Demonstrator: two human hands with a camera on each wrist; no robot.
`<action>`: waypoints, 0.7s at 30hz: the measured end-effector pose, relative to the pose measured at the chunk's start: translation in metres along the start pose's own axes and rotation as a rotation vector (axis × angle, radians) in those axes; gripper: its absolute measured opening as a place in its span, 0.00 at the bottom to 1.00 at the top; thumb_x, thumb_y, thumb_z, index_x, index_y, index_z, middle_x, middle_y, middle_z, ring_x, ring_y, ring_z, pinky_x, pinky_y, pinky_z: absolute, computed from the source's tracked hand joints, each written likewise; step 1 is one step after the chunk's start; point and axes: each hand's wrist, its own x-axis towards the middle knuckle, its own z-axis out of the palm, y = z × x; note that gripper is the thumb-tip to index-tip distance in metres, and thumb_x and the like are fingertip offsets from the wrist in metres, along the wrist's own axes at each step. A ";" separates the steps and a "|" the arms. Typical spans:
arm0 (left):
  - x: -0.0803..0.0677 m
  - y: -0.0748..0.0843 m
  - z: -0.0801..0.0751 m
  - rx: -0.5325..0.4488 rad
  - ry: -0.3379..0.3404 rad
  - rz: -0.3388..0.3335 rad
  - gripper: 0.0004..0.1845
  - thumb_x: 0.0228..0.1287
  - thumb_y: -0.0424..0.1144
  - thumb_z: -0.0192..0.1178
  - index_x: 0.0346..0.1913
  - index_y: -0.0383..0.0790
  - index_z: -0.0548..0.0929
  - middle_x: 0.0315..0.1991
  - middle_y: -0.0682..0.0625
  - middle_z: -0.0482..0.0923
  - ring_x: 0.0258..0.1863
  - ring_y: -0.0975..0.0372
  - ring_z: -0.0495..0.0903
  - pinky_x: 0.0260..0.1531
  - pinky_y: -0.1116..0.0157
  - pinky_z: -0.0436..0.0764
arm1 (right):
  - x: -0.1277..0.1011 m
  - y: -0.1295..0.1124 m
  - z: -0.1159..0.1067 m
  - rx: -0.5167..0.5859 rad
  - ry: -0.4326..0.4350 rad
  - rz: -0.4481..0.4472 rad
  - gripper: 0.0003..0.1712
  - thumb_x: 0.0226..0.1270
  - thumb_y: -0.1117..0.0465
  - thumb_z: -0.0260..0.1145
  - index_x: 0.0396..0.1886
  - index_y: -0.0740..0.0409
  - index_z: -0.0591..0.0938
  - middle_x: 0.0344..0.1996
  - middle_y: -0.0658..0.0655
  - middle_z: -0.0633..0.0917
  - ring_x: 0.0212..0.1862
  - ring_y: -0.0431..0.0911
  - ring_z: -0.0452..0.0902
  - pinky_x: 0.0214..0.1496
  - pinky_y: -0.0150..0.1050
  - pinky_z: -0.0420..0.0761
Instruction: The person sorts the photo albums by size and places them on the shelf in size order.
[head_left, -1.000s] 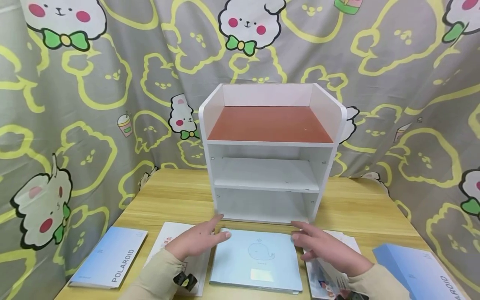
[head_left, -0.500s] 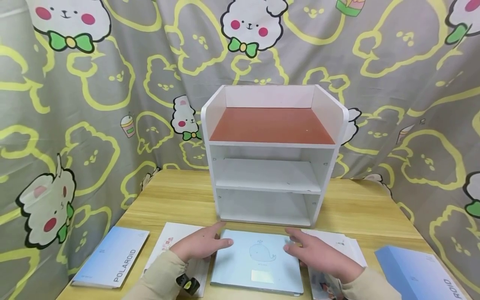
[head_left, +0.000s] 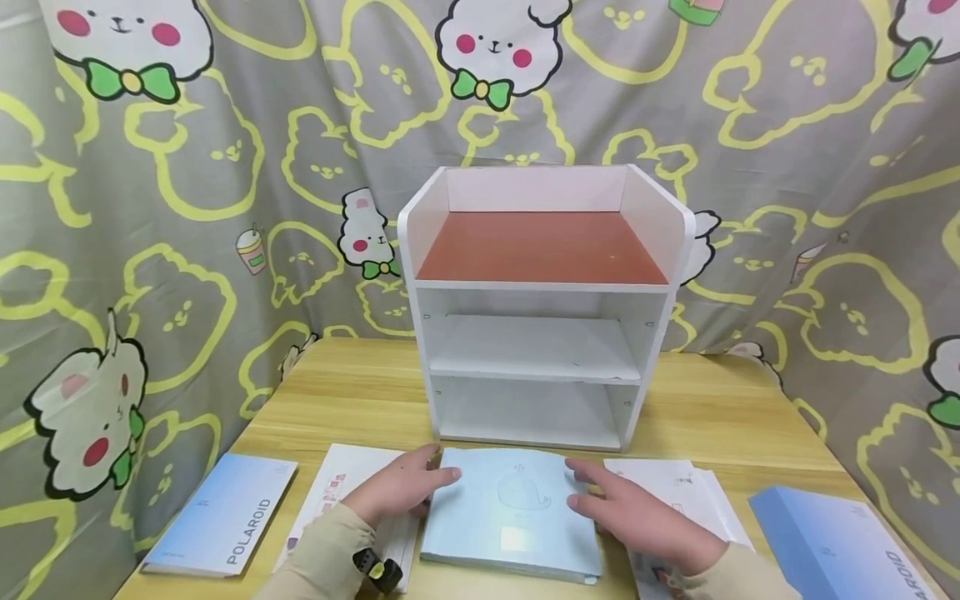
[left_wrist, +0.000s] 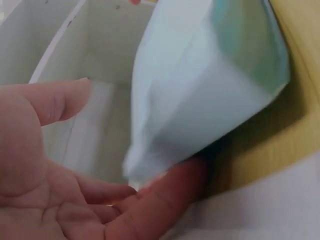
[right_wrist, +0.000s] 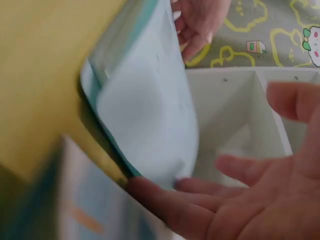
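The pale blue whale book [head_left: 513, 512] lies on the near middle of the table [head_left: 360, 400], just in front of the white shelf unit [head_left: 540, 308], and its far edge looks lifted off the wood, so the pick-up appears to be only starting: the book is not yet clear of the table and all three levels of the shelf unit are bare. The left hand [head_left: 397, 492] has its fingers tucked under the book's left edge, thumb lying free above; the left wrist view shows the fingers [left_wrist: 165, 200] pressed beneath the cover, loosely extended rather than clenched. The right hand [head_left: 637, 521] does the same on the right edge, fingers [right_wrist: 165, 200] slid under and the thumb apart from the cover. The book is flat and rectangular, with a smooth, faintly glossy cover, a line-drawn whale and a teal edge at the spine. The shelf unit is matt white board with rounded upper corners and a reddish-brown top tier. Other things rest on the light wood-grain table: a blue Polaroid booklet [head_left: 221, 517] at far left, a white leaflet [head_left: 341, 492] under the left wrist, white papers [head_left: 686, 492] to the right, and a blue box [head_left: 836, 542] at near right. A grey cartoon-print cloth [head_left: 187, 208] hangs behind.
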 end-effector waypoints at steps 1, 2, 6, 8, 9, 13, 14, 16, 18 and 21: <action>0.001 -0.001 0.000 -0.036 -0.002 0.009 0.45 0.70 0.57 0.61 0.77 0.30 0.59 0.67 0.28 0.69 0.51 0.46 0.82 0.45 0.46 0.84 | 0.000 0.001 0.001 0.059 0.008 0.010 0.39 0.78 0.48 0.59 0.78 0.63 0.60 0.73 0.70 0.65 0.67 0.63 0.70 0.59 0.53 0.79; 0.002 -0.003 0.001 -0.064 -0.004 0.021 0.44 0.70 0.57 0.61 0.77 0.32 0.59 0.69 0.29 0.67 0.56 0.44 0.79 0.47 0.46 0.83 | 0.000 0.002 0.003 0.114 0.017 0.020 0.39 0.78 0.48 0.58 0.79 0.63 0.59 0.74 0.71 0.63 0.66 0.64 0.70 0.58 0.53 0.80; 0.008 -0.006 0.001 -0.166 -0.020 0.090 0.46 0.70 0.51 0.63 0.81 0.36 0.52 0.78 0.34 0.53 0.73 0.42 0.59 0.64 0.41 0.69 | 0.001 0.005 0.011 0.320 0.105 0.052 0.37 0.78 0.54 0.57 0.78 0.65 0.58 0.74 0.75 0.59 0.71 0.65 0.63 0.59 0.54 0.79; 0.011 -0.007 0.001 -0.227 -0.032 0.126 0.50 0.69 0.47 0.65 0.82 0.37 0.44 0.81 0.37 0.43 0.77 0.44 0.47 0.72 0.41 0.55 | 0.005 0.008 0.017 0.396 0.155 0.063 0.35 0.78 0.57 0.56 0.77 0.66 0.60 0.74 0.75 0.60 0.73 0.66 0.59 0.59 0.54 0.79; 0.012 -0.007 0.001 -0.251 -0.036 0.142 0.53 0.68 0.45 0.66 0.82 0.38 0.41 0.81 0.38 0.38 0.78 0.45 0.41 0.73 0.41 0.47 | 0.007 0.009 0.019 0.430 0.179 0.068 0.33 0.78 0.59 0.56 0.77 0.66 0.61 0.74 0.74 0.60 0.74 0.65 0.57 0.59 0.53 0.79; 0.013 -0.003 0.001 -0.315 -0.016 0.165 0.57 0.64 0.40 0.68 0.82 0.40 0.36 0.82 0.40 0.30 0.79 0.46 0.35 0.74 0.42 0.37 | 0.014 0.014 0.026 0.497 0.260 0.092 0.31 0.76 0.64 0.55 0.75 0.67 0.63 0.73 0.74 0.62 0.74 0.65 0.57 0.59 0.54 0.79; 0.011 -0.002 0.000 -0.329 -0.001 0.167 0.57 0.64 0.38 0.68 0.82 0.40 0.36 0.82 0.40 0.30 0.78 0.46 0.38 0.74 0.42 0.38 | 0.015 0.015 0.026 0.504 0.275 0.090 0.31 0.76 0.65 0.54 0.75 0.67 0.63 0.73 0.74 0.62 0.73 0.65 0.58 0.59 0.53 0.79; 0.007 0.001 -0.002 -0.383 0.022 0.161 0.56 0.63 0.35 0.67 0.83 0.44 0.37 0.81 0.37 0.37 0.73 0.43 0.57 0.72 0.42 0.55 | 0.017 0.015 0.027 0.535 0.305 0.087 0.31 0.74 0.67 0.54 0.75 0.66 0.63 0.73 0.73 0.63 0.71 0.64 0.61 0.61 0.53 0.77; 0.002 0.007 -0.006 -0.463 0.027 0.167 0.56 0.64 0.32 0.66 0.83 0.49 0.37 0.79 0.34 0.44 0.60 0.43 0.74 0.62 0.44 0.72 | 0.020 0.014 0.027 0.562 0.319 0.069 0.32 0.73 0.68 0.55 0.75 0.65 0.63 0.74 0.71 0.62 0.71 0.61 0.62 0.64 0.53 0.74; -0.005 0.017 -0.010 -0.550 0.011 0.206 0.55 0.66 0.31 0.64 0.83 0.54 0.36 0.78 0.33 0.46 0.47 0.45 0.81 0.45 0.50 0.85 | 0.021 0.010 0.025 0.593 0.295 0.046 0.36 0.71 0.67 0.58 0.77 0.61 0.60 0.77 0.67 0.58 0.74 0.58 0.56 0.69 0.56 0.66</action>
